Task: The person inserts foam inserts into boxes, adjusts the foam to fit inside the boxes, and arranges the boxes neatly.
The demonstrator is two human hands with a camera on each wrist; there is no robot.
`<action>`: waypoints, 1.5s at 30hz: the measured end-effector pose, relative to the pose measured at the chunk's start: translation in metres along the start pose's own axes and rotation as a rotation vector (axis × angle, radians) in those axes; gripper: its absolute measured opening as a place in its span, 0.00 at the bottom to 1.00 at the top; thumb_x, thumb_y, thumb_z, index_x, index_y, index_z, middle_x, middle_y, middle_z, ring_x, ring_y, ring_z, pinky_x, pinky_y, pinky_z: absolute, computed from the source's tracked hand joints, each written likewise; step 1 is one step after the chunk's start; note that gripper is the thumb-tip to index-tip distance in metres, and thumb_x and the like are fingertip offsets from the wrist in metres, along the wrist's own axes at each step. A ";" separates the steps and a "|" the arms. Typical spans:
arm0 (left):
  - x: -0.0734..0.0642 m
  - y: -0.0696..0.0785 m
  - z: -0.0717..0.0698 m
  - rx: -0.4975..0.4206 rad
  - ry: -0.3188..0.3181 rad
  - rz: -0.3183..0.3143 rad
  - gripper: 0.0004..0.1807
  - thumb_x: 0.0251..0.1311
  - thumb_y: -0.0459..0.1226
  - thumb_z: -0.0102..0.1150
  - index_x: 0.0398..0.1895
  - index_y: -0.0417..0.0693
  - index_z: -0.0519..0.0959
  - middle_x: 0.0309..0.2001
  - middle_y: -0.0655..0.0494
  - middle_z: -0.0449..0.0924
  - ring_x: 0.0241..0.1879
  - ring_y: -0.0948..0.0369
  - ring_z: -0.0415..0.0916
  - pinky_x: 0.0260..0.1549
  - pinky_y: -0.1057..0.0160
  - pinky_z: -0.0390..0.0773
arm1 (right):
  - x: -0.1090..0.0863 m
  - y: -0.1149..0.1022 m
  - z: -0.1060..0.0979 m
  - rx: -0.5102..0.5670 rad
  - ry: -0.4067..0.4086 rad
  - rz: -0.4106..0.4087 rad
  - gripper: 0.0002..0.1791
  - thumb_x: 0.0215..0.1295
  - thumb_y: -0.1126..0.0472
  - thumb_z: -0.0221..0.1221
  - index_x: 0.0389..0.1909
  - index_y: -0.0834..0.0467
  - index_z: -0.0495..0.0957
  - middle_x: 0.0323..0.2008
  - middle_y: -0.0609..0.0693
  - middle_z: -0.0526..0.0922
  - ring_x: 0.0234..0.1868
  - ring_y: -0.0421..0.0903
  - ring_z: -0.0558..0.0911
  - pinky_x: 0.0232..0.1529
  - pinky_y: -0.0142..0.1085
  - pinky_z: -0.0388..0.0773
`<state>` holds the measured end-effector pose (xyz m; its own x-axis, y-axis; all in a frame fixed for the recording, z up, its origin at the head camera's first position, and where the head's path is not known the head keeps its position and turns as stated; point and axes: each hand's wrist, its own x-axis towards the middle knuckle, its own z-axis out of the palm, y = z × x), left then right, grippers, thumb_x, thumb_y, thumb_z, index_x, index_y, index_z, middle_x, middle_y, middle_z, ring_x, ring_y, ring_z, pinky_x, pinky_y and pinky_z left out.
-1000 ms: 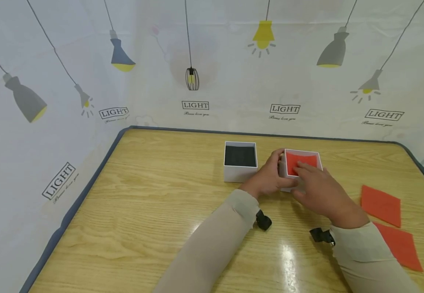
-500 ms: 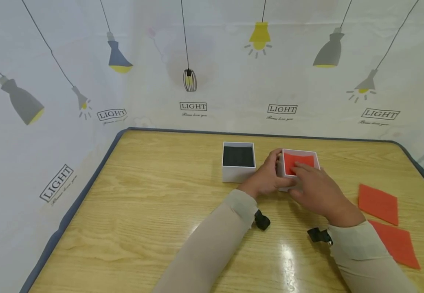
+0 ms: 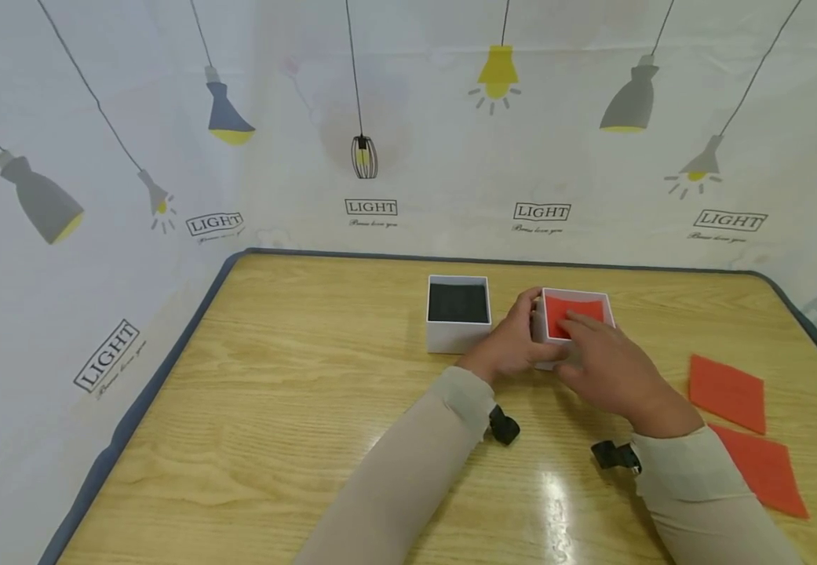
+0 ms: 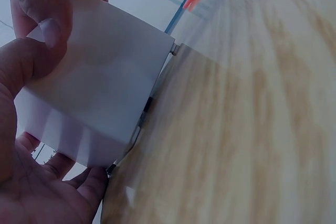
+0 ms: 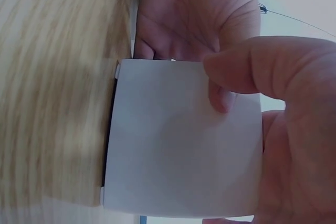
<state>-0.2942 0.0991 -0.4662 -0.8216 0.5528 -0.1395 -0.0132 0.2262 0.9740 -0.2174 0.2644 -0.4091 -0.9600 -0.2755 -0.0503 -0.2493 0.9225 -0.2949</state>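
Observation:
A white square box [image 3: 540, 326] stands on the table with a red square sheet [image 3: 556, 315] inside it. My left hand [image 3: 510, 345] grips this box, its fingers along the left side and its thumb across the front. My right hand [image 3: 609, 365] lies over the box's near right corner, fingertips reaching in and touching the red sheet. In the right wrist view, the right thumb [image 5: 236, 69] rests at the front wall [image 5: 178, 145] of the box, over the left thumb. How deep the sheet goes is hidden.
Left of the hands stands a second white box [image 3: 450, 339] holding a black sheet [image 3: 457, 302]. Two loose red sheets [image 3: 726, 392] lie on the wooden table [image 3: 274, 392] at the right. A printed white curtain [image 3: 450, 173] hangs behind and to the left of the table.
The head view has drifted slightly, shifting the scene a little to the left. Both hands keep their places on the box and the red sheet.

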 end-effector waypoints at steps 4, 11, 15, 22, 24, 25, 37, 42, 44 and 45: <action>-0.001 0.000 0.000 -0.003 -0.009 0.002 0.57 0.60 0.42 0.77 0.85 0.64 0.48 0.74 0.59 0.63 0.62 0.63 0.68 0.62 0.64 0.75 | -0.002 0.003 -0.004 0.060 -0.036 -0.003 0.38 0.70 0.56 0.61 0.76 0.71 0.64 0.77 0.72 0.63 0.76 0.72 0.63 0.73 0.68 0.60; -0.001 -0.001 0.000 0.023 -0.024 0.019 0.57 0.60 0.41 0.77 0.84 0.64 0.48 0.73 0.58 0.64 0.63 0.62 0.66 0.63 0.62 0.73 | -0.008 0.010 -0.021 0.228 0.030 0.017 0.41 0.73 0.59 0.62 0.81 0.67 0.57 0.81 0.67 0.57 0.78 0.71 0.60 0.68 0.70 0.65; -0.001 -0.001 0.000 0.024 -0.015 0.014 0.57 0.59 0.40 0.77 0.84 0.64 0.48 0.72 0.60 0.66 0.62 0.63 0.67 0.64 0.60 0.72 | -0.015 0.015 -0.032 0.253 0.135 0.030 0.43 0.73 0.58 0.63 0.82 0.66 0.55 0.81 0.68 0.57 0.77 0.73 0.59 0.67 0.73 0.63; -0.003 -0.001 -0.001 -0.003 0.000 -0.009 0.57 0.59 0.39 0.78 0.84 0.66 0.50 0.71 0.62 0.66 0.62 0.64 0.67 0.66 0.58 0.71 | -0.029 0.027 -0.051 0.251 0.203 0.110 0.42 0.78 0.50 0.59 0.84 0.60 0.53 0.79 0.69 0.59 0.76 0.74 0.60 0.66 0.74 0.61; -0.003 -0.001 -0.001 -0.008 0.001 -0.015 0.57 0.58 0.39 0.78 0.83 0.67 0.50 0.71 0.63 0.66 0.62 0.64 0.66 0.66 0.58 0.71 | -0.033 0.031 -0.056 0.254 0.204 0.144 0.42 0.79 0.48 0.57 0.85 0.58 0.51 0.80 0.69 0.59 0.77 0.74 0.59 0.66 0.75 0.60; -0.003 -0.001 -0.001 -0.008 0.002 -0.016 0.57 0.58 0.39 0.78 0.83 0.67 0.50 0.71 0.63 0.66 0.62 0.64 0.66 0.66 0.57 0.71 | -0.035 0.033 -0.058 0.256 0.208 0.160 0.42 0.80 0.47 0.57 0.85 0.57 0.51 0.80 0.69 0.58 0.77 0.74 0.58 0.66 0.75 0.59; -0.004 -0.001 -0.001 -0.009 0.003 -0.014 0.56 0.59 0.39 0.78 0.83 0.67 0.50 0.71 0.63 0.66 0.62 0.64 0.66 0.66 0.58 0.71 | -0.064 0.076 -0.057 0.136 0.149 0.240 0.46 0.80 0.42 0.56 0.83 0.67 0.50 0.76 0.77 0.58 0.73 0.80 0.58 0.62 0.77 0.59; -0.002 -0.002 -0.001 -0.002 0.004 -0.009 0.57 0.59 0.39 0.78 0.83 0.68 0.49 0.71 0.63 0.66 0.62 0.64 0.66 0.67 0.57 0.71 | -0.086 0.100 -0.052 0.126 0.144 0.289 0.46 0.81 0.44 0.55 0.81 0.72 0.48 0.75 0.81 0.55 0.72 0.82 0.56 0.58 0.77 0.60; -0.001 -0.003 -0.001 -0.004 0.004 -0.011 0.56 0.59 0.39 0.78 0.83 0.68 0.50 0.70 0.64 0.66 0.62 0.64 0.66 0.67 0.58 0.71 | -0.094 0.111 -0.048 0.114 0.139 0.296 0.46 0.81 0.46 0.55 0.80 0.74 0.47 0.73 0.83 0.55 0.70 0.84 0.56 0.57 0.77 0.61; -0.001 -0.003 -0.001 -0.002 0.003 -0.012 0.56 0.59 0.40 0.78 0.83 0.69 0.50 0.70 0.64 0.66 0.62 0.64 0.66 0.67 0.57 0.71 | -0.099 0.116 -0.046 0.106 0.138 0.297 0.46 0.81 0.46 0.55 0.79 0.76 0.47 0.72 0.84 0.55 0.69 0.85 0.57 0.56 0.78 0.61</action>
<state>-0.2942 0.0969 -0.4687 -0.8232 0.5475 -0.1504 -0.0241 0.2310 0.9727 -0.1576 0.4112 -0.3948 -0.9987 0.0470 -0.0211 0.0515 0.9216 -0.3847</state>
